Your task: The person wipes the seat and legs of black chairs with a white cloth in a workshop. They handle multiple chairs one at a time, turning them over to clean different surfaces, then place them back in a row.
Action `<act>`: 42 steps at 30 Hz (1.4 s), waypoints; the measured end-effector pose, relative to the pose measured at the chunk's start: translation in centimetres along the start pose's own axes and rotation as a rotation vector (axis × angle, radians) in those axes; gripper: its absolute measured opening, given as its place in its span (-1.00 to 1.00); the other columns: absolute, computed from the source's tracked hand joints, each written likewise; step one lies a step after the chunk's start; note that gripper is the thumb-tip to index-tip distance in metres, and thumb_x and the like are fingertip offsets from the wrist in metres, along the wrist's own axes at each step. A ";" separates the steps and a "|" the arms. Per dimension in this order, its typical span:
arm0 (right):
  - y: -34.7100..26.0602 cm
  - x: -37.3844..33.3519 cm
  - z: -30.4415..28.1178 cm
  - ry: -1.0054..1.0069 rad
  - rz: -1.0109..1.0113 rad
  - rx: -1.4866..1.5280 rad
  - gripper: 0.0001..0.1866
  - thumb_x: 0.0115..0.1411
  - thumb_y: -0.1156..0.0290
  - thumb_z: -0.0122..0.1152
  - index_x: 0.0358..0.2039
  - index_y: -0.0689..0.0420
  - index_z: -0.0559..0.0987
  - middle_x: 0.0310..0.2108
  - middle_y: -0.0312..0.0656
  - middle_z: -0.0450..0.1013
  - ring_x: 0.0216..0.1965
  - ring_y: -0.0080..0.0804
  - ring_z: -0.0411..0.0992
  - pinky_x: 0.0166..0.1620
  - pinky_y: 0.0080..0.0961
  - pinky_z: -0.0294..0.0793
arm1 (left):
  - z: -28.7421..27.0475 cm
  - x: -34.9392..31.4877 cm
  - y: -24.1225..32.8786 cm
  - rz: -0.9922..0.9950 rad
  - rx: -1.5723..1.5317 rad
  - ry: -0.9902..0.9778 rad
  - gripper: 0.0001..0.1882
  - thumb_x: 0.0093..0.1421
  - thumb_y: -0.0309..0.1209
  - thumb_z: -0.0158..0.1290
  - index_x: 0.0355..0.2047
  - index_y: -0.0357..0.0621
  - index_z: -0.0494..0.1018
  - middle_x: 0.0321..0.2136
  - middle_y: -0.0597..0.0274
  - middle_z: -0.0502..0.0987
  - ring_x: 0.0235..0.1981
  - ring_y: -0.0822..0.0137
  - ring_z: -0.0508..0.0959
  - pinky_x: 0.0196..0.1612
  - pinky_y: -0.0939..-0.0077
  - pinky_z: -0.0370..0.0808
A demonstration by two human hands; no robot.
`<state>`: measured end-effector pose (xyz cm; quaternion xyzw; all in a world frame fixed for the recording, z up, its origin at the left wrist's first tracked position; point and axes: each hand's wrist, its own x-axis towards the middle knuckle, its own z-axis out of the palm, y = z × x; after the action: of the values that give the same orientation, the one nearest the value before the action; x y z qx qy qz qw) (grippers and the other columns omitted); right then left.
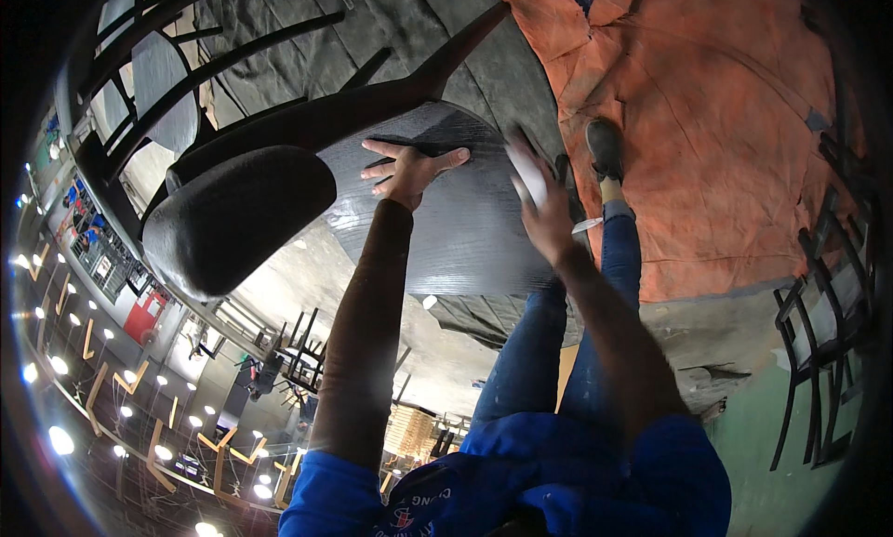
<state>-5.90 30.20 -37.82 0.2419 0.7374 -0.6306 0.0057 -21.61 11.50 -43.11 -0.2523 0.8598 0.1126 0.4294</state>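
A black wooden chair lies tipped in front of me, with its dark seat [465, 230] turned toward me and its rounded backrest [246, 216] at the left. My left hand [409, 172] rests on the seat with its fingers spread, holding nothing. At the right edge of the seat, my right hand [547, 216] grips a pale flat piece [528, 172], blurred by motion. Its exact kind cannot be made out. A dark leg of the chair [456, 53] points away to the upper right.
A grey-black cloth [391, 16] and an orange cloth [688, 146] cover the floor. Other dark chair frames stand at the upper left [167, 81] and right [823, 323]. My shoe [605, 146] is on the orange cloth. Beyond, at lower left, are ceiling lights and stacked chairs [302, 356].
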 end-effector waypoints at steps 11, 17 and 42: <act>-0.4 -8.5 -1.8 0.001 0.286 0.137 -0.60 0.25 0.61 -0.09 0.11 0.29 0.39 0.15 -0.05 0.36 0.21 -0.24 0.28 0.22 -0.48 0.17 | -0.3 -1.0 0.8 -0.003 0.053 0.010 0.55 -0.35 0.07 0.43 0.20 -0.30 -0.60 0.18 -0.60 -0.35 0.24 -0.46 -0.22 0.18 -0.36 0.01; 0.8 0.2 0.2 0.033 0.214 0.140 -0.52 0.10 0.62 0.08 0.09 0.22 0.38 0.00 0.06 0.42 0.09 0.01 0.35 0.18 -0.33 0.26 | -0.5 -0.9 0.6 0.004 0.061 -0.006 0.42 -0.26 0.05 0.40 0.22 -0.37 -0.44 0.18 -0.56 -0.19 0.25 -0.36 -0.12 0.15 -0.37 0.05; -0.3 -7.7 -1.4 0.121 0.215 -0.030 -0.37 0.04 0.76 -0.02 0.17 0.09 0.34 0.15 -0.06 0.31 0.20 -0.10 0.25 0.21 -0.30 0.26 | -2.8 -4.5 3.5 0.112 -0.312 -0.457 0.35 -0.07 -0.18 0.37 0.20 -0.61 -0.53 0.19 -0.58 -0.06 0.27 -0.04 0.11 0.34 0.30 -0.08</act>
<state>1.15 28.80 -34.82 0.3570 0.7157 -0.5994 0.0323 -23.10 14.79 -37.94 -0.2355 0.7257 0.3209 0.5611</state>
